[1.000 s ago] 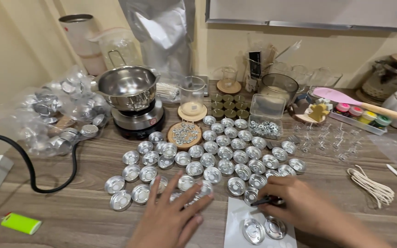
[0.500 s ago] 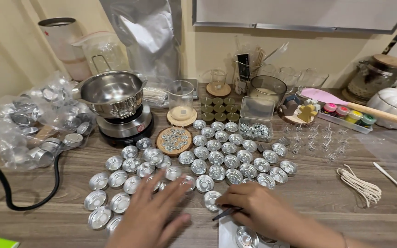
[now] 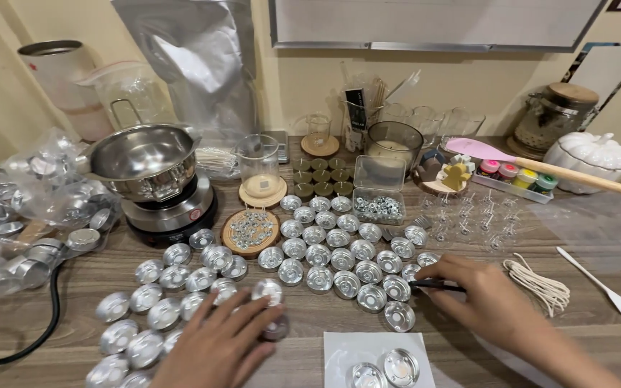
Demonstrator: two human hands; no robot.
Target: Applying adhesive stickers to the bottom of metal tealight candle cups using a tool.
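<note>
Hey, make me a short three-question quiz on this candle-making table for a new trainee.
1. True or false: the steel pot sits on the hot plate.
2. Which hand holds the thin dark tool?
3. The coil of white wick cord lies: A) left of the pot, B) right of the right hand, C) on the white sheet.

Key: 1 true; 2 right hand, while the left hand rests on tealight cups; 3 B.

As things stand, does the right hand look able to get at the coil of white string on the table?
Probably yes. The right hand lies just left of the coil of white string, with bare wooden table between them. It does hold a thin dark tool, which may hamper a grasp.
</note>
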